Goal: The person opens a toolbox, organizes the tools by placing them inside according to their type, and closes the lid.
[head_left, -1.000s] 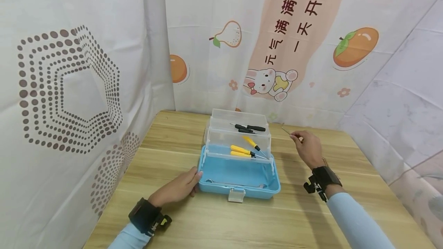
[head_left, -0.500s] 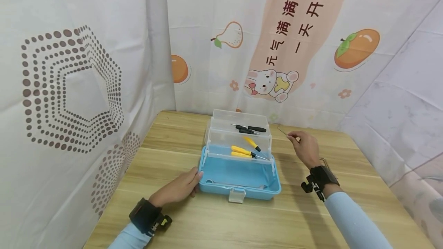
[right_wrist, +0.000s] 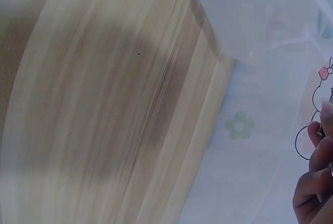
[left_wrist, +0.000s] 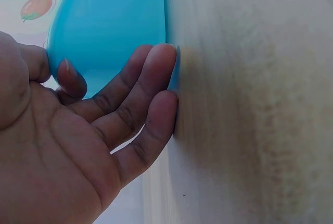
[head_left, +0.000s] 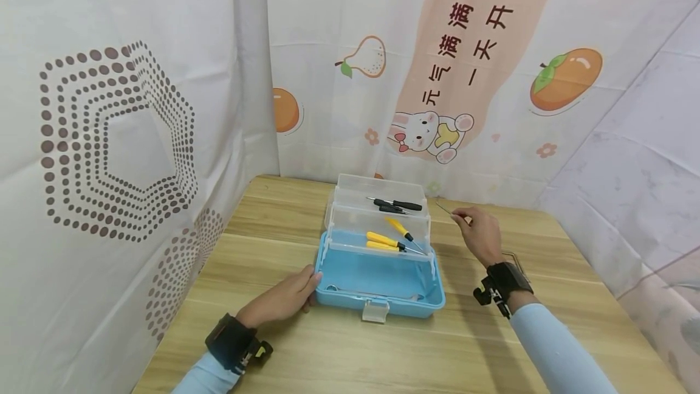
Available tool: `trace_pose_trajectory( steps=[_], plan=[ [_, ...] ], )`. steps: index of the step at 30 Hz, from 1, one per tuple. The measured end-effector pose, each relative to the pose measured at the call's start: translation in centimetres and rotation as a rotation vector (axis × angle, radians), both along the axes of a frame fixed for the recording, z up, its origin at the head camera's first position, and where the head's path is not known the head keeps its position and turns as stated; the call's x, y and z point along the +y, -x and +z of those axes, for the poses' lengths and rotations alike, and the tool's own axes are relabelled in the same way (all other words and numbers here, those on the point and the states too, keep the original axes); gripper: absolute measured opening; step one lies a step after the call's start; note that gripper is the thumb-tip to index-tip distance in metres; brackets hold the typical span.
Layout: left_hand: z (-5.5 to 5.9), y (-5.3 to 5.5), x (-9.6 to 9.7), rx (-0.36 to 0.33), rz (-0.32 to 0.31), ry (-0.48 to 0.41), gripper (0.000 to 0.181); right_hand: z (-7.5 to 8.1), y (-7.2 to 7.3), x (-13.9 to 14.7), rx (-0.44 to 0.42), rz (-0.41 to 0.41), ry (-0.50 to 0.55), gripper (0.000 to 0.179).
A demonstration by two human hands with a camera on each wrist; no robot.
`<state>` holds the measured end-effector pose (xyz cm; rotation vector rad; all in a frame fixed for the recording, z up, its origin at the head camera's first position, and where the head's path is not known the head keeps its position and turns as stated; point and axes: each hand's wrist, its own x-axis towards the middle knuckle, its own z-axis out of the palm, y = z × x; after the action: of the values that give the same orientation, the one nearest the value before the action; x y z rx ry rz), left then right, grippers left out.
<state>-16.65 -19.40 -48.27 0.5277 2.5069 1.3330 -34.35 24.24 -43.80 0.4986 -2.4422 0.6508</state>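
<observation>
Right of center in the head view, the right hand (head_left: pixel 481 236) pinches a thin metal rod (head_left: pixel 443 207), perhaps a hex key, between thumb and fingertips, its free end pointing up and left. The rod looks light, stiff, hard to break, and probably slick; a thumb-and-finger pinch near its end suits it, leaving the rest exposed. A 2nd bent metal rod (head_left: pixel 516 258) lies beside the right wrist, partly hidden.

At lower center, the left hand (head_left: pixel 281 298) grips the blue toolbox (head_left: pixel 404 307) at its left front corner, thumb at the rim, fingers curled against the outer wall. The box seems light, smooth, rigid plastic that could slide on the wooden table (head_left: pixel 306 351); the sturdy rim is the better hold than the clear, thinner-looking trays (head_left: pixel 350 225). These carry black-handled screwdrivers (head_left: pixel 408 205) above and 3 yellow-handled screwdrivers (head_left: pixel 383 239) below.
</observation>
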Motion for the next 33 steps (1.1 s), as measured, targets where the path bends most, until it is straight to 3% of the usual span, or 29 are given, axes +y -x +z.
trace_pose_trajectory(
  steps=[33],
  plan=[
    [0.2,0.0,-0.1,-0.018,0.001,0.012,0.047,0.8,1.7,-3.1,0.007,0.043,0.015,0.011]
  ],
)
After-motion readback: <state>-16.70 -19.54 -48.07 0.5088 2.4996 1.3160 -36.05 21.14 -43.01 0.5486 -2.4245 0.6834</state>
